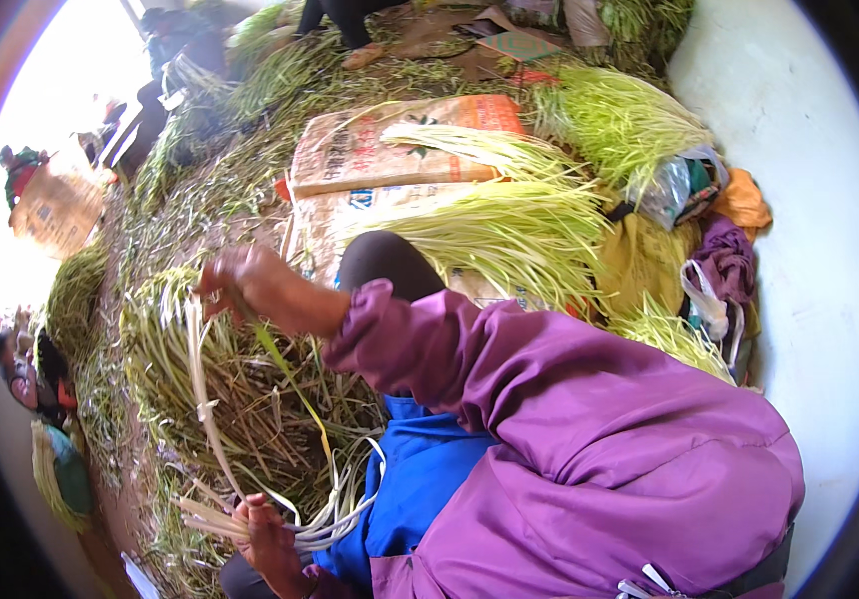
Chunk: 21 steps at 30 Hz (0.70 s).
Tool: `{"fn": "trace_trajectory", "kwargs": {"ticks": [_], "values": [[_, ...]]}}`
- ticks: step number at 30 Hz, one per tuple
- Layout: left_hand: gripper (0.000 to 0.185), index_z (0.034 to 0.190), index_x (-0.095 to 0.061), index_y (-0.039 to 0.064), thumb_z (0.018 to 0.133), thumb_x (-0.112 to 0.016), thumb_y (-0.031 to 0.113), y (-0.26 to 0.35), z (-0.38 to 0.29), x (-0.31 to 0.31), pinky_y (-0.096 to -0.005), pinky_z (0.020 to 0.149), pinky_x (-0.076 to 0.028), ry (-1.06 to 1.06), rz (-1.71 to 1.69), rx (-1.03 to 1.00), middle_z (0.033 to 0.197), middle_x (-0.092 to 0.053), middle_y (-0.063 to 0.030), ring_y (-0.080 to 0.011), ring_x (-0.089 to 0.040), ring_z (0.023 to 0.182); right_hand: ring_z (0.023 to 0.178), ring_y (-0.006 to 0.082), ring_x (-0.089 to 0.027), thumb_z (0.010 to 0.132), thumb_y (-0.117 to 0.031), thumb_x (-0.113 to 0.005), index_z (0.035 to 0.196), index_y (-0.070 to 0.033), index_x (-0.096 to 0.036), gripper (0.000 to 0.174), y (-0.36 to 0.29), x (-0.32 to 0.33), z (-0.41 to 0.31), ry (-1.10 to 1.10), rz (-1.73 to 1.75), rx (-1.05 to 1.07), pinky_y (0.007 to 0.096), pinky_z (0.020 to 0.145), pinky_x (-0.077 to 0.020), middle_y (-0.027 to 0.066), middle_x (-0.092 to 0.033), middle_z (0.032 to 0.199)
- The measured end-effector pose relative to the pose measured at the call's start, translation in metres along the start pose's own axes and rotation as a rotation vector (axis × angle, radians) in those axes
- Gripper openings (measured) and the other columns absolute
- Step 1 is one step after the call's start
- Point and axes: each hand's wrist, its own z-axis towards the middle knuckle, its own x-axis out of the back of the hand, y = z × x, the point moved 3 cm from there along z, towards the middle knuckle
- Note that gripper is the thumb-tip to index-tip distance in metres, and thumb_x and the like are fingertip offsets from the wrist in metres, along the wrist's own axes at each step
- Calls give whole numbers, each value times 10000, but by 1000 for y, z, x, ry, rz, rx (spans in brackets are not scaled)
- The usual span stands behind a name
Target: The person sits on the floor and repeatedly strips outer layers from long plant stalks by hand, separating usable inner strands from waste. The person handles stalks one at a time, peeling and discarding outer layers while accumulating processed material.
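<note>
Near the bottom, my left hand [268,543] is closed around a small bunch of pale stalks [208,518], whose white lengths curve over the blue cloth on my lap. My right hand [272,288], blurred, is raised above it in a purple sleeve, with a green-yellow leafy strand [291,374] hanging beside it. A pale, peeling stalk [205,397] runs from near the right fingers down to my left hand. Below and behind the hands lies a heap of untrimmed green stalks [250,404]. Past my knee, bundles of pale yellow-green stalks [489,217] rest on printed woven sacks [377,150].
A larger yellow-green bundle [617,112] and plastic bags [662,187] lie by the white wall [796,187] at right. Leaf litter [197,195] covers the floor. Other people are at the top and left, one beside a large sack [62,202].
</note>
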Motion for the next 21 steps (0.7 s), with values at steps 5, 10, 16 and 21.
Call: {"fn": "trace_trajectory", "kwargs": {"ticks": [5,10,16,21], "values": [[213,1028,-571,109,911,-499,272,12,-14,1,-178,500,-290,51,251,189,784,-510,42,-38,-383,597,769,154,-644,941,-180,-460,994,-81,-531,133,-86,82,36,398,-123,180,273,539,-440,54,-650,957],[190,1077,-530,90,921,-517,197,2,-16,43,-133,361,-266,289,-18,69,765,-528,34,-3,-383,493,744,147,-632,907,-207,-511,995,-68,-596,185,-110,141,53,404,-147,159,264,563,-472,68,-650,876],[199,1057,-597,51,895,-543,152,-2,9,28,-177,423,-334,171,-34,-31,797,-619,-31,-40,-445,500,796,262,-630,866,-287,-570,1048,-68,-617,288,14,47,15,-437,-1678,9,355,690,-486,130,-653,902],[240,1034,-593,17,927,-526,221,-6,3,-3,-161,398,-285,148,-46,-83,727,-612,-17,-19,-383,445,841,178,-598,920,-309,-507,1021,2,-595,338,100,-80,-61,-828,-791,-161,345,749,-475,111,-624,870]]}}
